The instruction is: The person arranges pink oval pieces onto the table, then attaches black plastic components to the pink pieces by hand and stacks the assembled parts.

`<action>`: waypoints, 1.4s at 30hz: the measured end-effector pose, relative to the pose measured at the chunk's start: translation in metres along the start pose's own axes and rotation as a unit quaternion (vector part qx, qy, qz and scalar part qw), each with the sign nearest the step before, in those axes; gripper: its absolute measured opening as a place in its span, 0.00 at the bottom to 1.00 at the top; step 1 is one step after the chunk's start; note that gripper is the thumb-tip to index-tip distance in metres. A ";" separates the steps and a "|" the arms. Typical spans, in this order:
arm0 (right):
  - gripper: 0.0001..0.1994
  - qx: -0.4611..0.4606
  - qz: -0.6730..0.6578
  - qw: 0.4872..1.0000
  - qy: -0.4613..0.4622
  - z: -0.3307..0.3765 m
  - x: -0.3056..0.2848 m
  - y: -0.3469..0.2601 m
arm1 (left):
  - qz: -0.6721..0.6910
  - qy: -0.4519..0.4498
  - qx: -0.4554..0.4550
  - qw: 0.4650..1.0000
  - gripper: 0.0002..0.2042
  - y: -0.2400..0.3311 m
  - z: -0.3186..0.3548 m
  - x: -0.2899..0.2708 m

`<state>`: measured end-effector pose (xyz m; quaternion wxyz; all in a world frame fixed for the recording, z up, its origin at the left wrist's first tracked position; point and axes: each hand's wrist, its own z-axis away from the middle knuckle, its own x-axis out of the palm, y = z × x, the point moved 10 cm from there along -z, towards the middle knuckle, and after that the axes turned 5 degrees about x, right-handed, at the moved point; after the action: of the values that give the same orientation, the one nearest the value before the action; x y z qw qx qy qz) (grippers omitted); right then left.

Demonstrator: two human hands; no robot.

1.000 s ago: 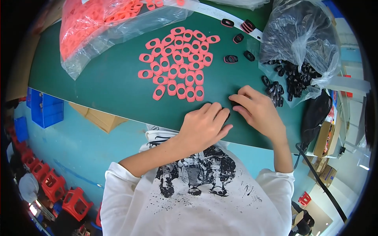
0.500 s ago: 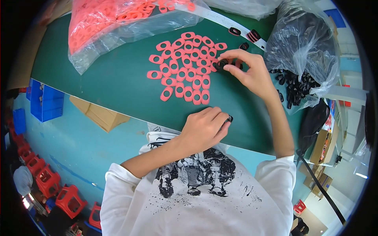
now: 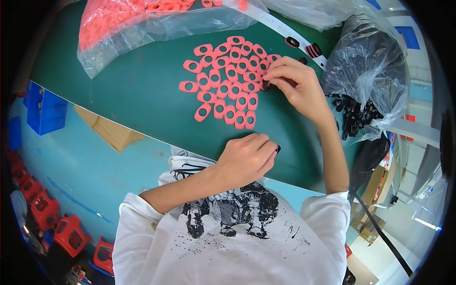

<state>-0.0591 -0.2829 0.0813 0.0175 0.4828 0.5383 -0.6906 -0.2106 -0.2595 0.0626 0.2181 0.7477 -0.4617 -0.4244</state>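
Observation:
Several pink oval rings [image 3: 224, 89] lie flat in a loose patch on the green table [image 3: 156, 99]. At the patch's right edge, my right hand [image 3: 299, 85] pinches a small black piece [image 3: 267, 85] between thumb and fingers, right against the pink rings. Its fingers hide part of that piece and whatever is under it. Nearer to me, by the table's front edge, my left hand [image 3: 247, 156] is curled closed. The end of another small black piece [image 3: 278, 148] pokes out at its fingertips; the rest is covered by the fingers.
A clear bag of pink rings [image 3: 114, 28] lies at the far left. On the right, a clear plastic bag [image 3: 365, 57] spills black pieces [image 3: 356, 116]. A white strip [image 3: 266, 19] carries black-and-pink pieces [image 3: 313, 50]. Blue bins [image 3: 46, 110] and red stools [image 3: 71, 235] stand beyond the table.
The fingers of my right hand have curled closer around the black piece and come slightly nearer to me. My left hand has turned a little, still closed. The whole view has shifted slightly.

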 end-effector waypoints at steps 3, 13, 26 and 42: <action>0.07 -0.033 0.051 0.998 0.007 -0.001 0.004 -0.006 | 0.005 -0.004 0.001 1.000 0.07 0.001 0.000 0.001; 0.07 0.040 0.138 0.988 0.056 0.002 -0.002 0.006 | 0.017 0.001 -0.003 1.000 0.04 0.002 0.000 0.000; 0.07 0.067 0.208 0.974 0.051 0.003 -0.003 0.008 | 0.023 -0.003 -0.002 1.000 0.07 0.001 0.000 0.002; 0.10 0.148 0.228 0.962 0.017 0.069 0.005 0.005 | -0.102 -0.113 0.048 0.987 0.18 0.015 0.001 0.033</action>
<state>-0.1039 -0.3350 0.0704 0.0938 0.6014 0.3055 -0.7322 -0.2116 -0.2952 0.0585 0.0839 0.7479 -0.4250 -0.5030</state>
